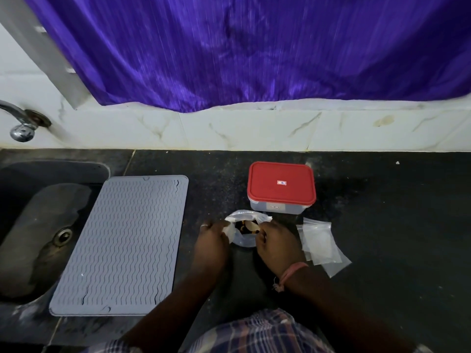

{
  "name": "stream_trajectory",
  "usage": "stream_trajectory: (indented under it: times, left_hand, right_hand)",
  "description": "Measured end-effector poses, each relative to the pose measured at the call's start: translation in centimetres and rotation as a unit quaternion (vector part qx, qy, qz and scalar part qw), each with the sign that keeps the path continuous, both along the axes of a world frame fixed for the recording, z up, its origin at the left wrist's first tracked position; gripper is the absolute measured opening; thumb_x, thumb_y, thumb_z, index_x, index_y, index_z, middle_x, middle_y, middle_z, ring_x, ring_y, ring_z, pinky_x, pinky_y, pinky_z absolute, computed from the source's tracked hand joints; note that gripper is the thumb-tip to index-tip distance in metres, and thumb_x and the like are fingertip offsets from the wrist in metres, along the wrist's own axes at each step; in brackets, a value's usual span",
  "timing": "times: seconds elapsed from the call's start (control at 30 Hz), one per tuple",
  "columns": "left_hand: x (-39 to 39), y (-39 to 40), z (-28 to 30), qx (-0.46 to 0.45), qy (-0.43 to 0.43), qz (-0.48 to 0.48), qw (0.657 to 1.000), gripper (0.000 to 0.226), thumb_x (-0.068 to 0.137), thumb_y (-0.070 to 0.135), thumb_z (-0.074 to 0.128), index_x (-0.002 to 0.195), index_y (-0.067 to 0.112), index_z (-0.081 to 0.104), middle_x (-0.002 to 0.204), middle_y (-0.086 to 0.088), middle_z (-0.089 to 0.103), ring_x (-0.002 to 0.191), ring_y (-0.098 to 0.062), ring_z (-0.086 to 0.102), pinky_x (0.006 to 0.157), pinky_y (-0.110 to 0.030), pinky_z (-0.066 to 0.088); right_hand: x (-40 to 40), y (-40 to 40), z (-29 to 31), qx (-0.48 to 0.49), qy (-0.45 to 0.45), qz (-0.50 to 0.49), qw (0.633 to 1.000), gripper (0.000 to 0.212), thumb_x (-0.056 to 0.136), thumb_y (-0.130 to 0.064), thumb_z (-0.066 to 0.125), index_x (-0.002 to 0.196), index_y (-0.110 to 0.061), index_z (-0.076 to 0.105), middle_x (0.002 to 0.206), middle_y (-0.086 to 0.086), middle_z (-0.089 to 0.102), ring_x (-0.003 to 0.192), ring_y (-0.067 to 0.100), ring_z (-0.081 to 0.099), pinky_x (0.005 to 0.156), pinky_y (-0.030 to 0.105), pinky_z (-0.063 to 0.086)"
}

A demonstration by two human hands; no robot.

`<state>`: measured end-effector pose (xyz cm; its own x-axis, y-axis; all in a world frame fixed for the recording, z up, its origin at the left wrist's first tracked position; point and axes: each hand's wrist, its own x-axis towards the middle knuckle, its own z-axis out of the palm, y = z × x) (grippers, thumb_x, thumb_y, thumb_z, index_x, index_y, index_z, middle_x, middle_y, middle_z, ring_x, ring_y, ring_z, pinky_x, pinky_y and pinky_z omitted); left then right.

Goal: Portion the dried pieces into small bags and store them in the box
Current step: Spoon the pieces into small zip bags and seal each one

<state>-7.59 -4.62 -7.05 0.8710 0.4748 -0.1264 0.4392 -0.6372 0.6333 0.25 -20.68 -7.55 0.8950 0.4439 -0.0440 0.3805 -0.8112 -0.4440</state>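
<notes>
Checked cloth [254,332] nearest; black counter [382,212], purple curtain [229,47] behind.

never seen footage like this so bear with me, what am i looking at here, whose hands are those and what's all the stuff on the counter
There is no machine here. The one picture comes from a camera worn on a person's head, looking forward and down, so the arms reaching in from the bottom are that person's own.

The left hand and the right hand each pinch a side of the mouth of a small clear bag, holding it open. A few dried pieces show inside.

They work on a dark counter. Behind the bag stands a clear box with a red lid, closed. To the right lie spare empty bags. To the left is a grey ridged mat, then a sink with a tap. A purple curtain hangs behind.
</notes>
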Motion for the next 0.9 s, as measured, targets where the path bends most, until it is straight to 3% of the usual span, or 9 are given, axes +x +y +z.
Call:
stream_trajectory:
  times: [0.1, 0.17, 0.23, 0.3, 0.4, 0.5, 0.63, 0.8, 0.9]
  left_hand:
    - [0.1, 0.4, -1.3, -0.022, 0.026, 0.007, 0.999, 0.031, 0.1, 0.01, 0.055, 0.129, 0.016, 0.066, 0.125, -0.009, 0.063, 0.102, -0.02, 0.064, 0.086, -0.025, 0.049]
    - [0.2, 0.6, -2.0, -0.03, 0.059, 0.004, 0.998, 0.028, 0.101, 0.014, 0.056, 0.128, 0.015, 0.066, 0.119, -0.009, 0.069, 0.103, -0.02, 0.066, 0.088, -0.029, 0.051]
    - [0.4, 0.7, -2.4, -0.04, 0.064, 0.01, 0.997, 0.021, 0.099, 0.013, 0.057, 0.114, 0.015, 0.072, 0.105, -0.008, 0.074, 0.096, -0.022, 0.07, 0.084, -0.031, 0.052]
    - [0.7, 0.6, -2.5, -0.054, 0.06, 0.015, 0.997, 0.018, 0.096, 0.009, 0.056, 0.095, 0.014, 0.073, 0.093, -0.008, 0.075, 0.089, -0.025, 0.071, 0.078, -0.031, 0.052]
    - [0.7, 0.4, -2.5, -0.064, 0.066, 0.013, 0.996, 0.018, 0.098, 0.008, 0.055, 0.095, 0.012, 0.072, 0.092, -0.007, 0.075, 0.089, -0.023, 0.071, 0.082, -0.035, 0.056]
    - [0.7, 0.2, -2.4, -0.067, 0.063, 0.02, 0.996, 0.021, 0.095, 0.004, 0.056, 0.1, 0.015, 0.073, 0.094, -0.003, 0.074, 0.088, -0.022, 0.07, 0.078, -0.031, 0.056]
    - [0.9, 0.1, -2.8, -0.084, 0.048, 0.038, 0.995, 0.027, 0.087, -0.002, 0.057, 0.09, 0.018, 0.075, 0.084, 0.0, 0.073, 0.081, -0.019, 0.07, 0.062, -0.015, 0.047]
    - [0.8, 0.0, -3.0, -0.11, 0.028, 0.041, 0.993, 0.026, 0.088, -0.002, 0.057, 0.088, 0.017, 0.075, 0.081, 0.0, 0.074, 0.079, -0.017, 0.07, 0.073, -0.032, 0.059]
    - [0.8, 0.1, -3.1, -0.102, 0.023, 0.046, 0.993, 0.027, 0.09, -0.002, 0.056, 0.093, 0.014, 0.077, 0.082, 0.0, 0.073, 0.078, -0.015, 0.068, 0.062, -0.015, 0.048]
  right_hand:
    - [0.1, 0.7, 0.4, 0.056, 0.057, -0.052, 0.995, 0.016, 0.087, -0.026, 0.056, 0.078, -0.016, 0.066, 0.08, 0.002, 0.069, 0.076, 0.019, 0.065, 0.066, 0.031, 0.049]
    - [0.0, 0.9, 0.7, 0.019, 0.029, 0.002, 0.999, 0.017, 0.089, -0.025, 0.054, 0.082, -0.016, 0.066, 0.087, 0.003, 0.069, 0.082, 0.021, 0.065, 0.068, 0.03, 0.046]
    - [-0.5, 1.7, 1.2, -0.054, -0.028, 0.097, 0.993, 0.02, 0.09, -0.024, 0.051, 0.094, -0.014, 0.068, 0.098, 0.006, 0.069, 0.09, 0.024, 0.065, 0.074, 0.033, 0.049]
    - [-1.1, 2.7, 1.8, -0.054, -0.013, 0.112, 0.992, 0.02, 0.092, -0.023, 0.051, 0.099, -0.013, 0.067, 0.102, 0.006, 0.068, 0.094, 0.024, 0.065, 0.079, 0.035, 0.05]
    - [-0.6, 3.4, 1.6, 0.056, 0.105, -0.062, 0.991, 0.016, 0.091, -0.021, 0.054, 0.082, -0.015, 0.066, 0.082, 0.004, 0.068, 0.079, 0.019, 0.065, 0.07, 0.03, 0.05]
    - [1.0, 2.1, 0.7, 0.139, 0.238, -0.208, 0.938, 0.023, 0.087, -0.014, 0.058, 0.066, -0.01, 0.066, 0.064, 0.005, 0.063, 0.069, 0.022, 0.061, 0.061, 0.027, 0.042]
    - [-0.1, 1.8, -0.1, 0.083, 0.157, -0.097, 0.979, 0.017, 0.083, -0.019, 0.057, 0.078, -0.015, 0.073, 0.078, 0.004, 0.073, 0.076, 0.021, 0.068, 0.072, 0.031, 0.055]
    - [0.2, 1.2, -0.3, 0.066, 0.142, -0.101, 0.982, 0.017, 0.086, -0.018, 0.058, 0.088, -0.016, 0.074, 0.089, 0.004, 0.075, 0.086, 0.022, 0.07, 0.076, 0.026, 0.051]
    - [-1.5, 1.3, -0.1, -0.035, 0.032, 0.042, 0.998, 0.015, 0.086, -0.021, 0.057, 0.092, -0.014, 0.068, 0.092, 0.006, 0.069, 0.085, 0.024, 0.066, 0.073, 0.034, 0.052]
